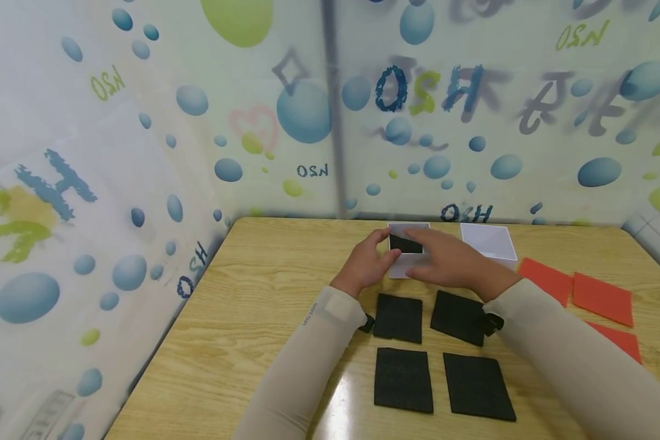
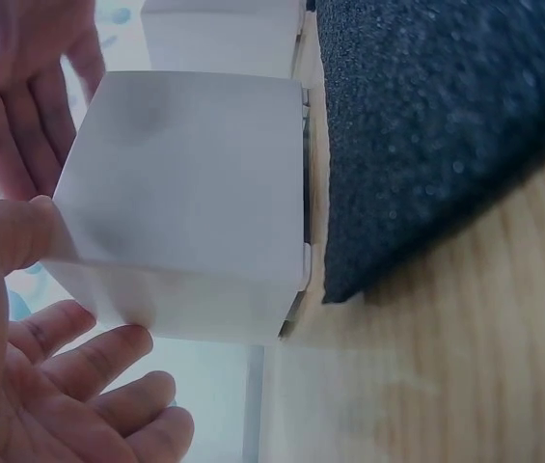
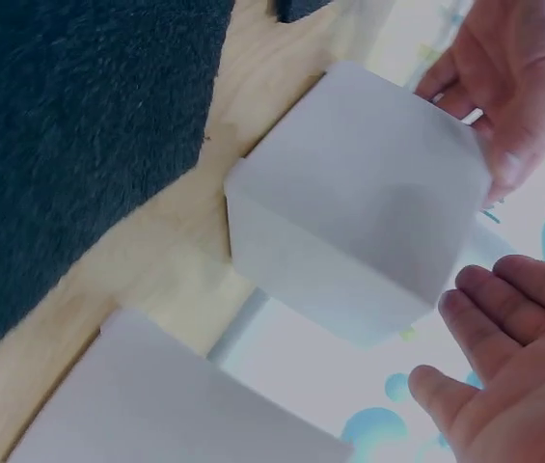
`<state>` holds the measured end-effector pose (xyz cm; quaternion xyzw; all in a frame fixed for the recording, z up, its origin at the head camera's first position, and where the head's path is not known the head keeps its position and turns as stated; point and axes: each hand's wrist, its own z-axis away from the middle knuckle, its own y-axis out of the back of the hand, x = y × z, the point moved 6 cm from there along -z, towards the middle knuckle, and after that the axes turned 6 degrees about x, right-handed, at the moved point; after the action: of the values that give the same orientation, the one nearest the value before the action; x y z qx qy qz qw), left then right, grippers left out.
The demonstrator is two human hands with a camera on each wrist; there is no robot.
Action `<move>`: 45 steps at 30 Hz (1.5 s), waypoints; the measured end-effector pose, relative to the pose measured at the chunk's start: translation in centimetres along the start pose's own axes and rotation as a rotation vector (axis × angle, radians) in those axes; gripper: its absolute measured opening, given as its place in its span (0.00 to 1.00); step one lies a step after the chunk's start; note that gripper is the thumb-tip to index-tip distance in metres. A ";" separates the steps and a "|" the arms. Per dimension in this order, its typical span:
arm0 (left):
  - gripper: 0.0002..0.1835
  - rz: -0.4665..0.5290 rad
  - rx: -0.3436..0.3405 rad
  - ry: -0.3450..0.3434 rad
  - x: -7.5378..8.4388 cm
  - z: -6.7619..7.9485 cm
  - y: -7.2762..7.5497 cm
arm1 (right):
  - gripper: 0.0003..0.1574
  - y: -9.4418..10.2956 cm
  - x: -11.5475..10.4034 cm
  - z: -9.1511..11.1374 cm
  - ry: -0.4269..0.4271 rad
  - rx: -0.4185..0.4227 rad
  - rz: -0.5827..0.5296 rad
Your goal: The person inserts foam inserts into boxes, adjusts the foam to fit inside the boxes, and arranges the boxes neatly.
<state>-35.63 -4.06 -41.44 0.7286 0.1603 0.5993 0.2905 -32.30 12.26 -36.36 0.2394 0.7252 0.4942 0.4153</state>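
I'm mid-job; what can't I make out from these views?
- Head: whether anything lies under the black piece in the left box; the piece covers it.
- Head: part of the lowest visible red piece, behind the right sleeve.
- Head: lettering on the left sleeve, too small.
- Right wrist: rest of the right box, cut off by the bottom edge.

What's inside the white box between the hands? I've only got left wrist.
Observer: The head view shows a black piece inside the white box.
Operator: How many black squares are out on the table?
Observer: Four black squares show on the table in the head view.
Operator: Any other colour lying out?
Observer: Yes, three red pieces show toward the table's right side.
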 end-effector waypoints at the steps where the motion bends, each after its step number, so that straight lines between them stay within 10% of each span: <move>1: 0.34 -0.001 0.002 0.001 0.0 0.0 0.0 | 0.53 0.3 -0.1 0.3 -0.002 0.006 -0.006; 26: 0.34 0.014 -0.005 0.016 0.3 -0.1 -0.2 | 0.52 2.6 -0.8 10.6 -0.152 0.015 0.030; 45: 0.34 0.024 -0.004 0.027 0.2 0.1 -0.1 | 0.65 0.8 1.3 15.7 -0.351 -0.268 -0.001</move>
<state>-35.46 -3.88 -41.35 0.7218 0.1543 0.6128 0.2824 -19.92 21.69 -38.74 0.2640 0.5697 0.5367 0.5637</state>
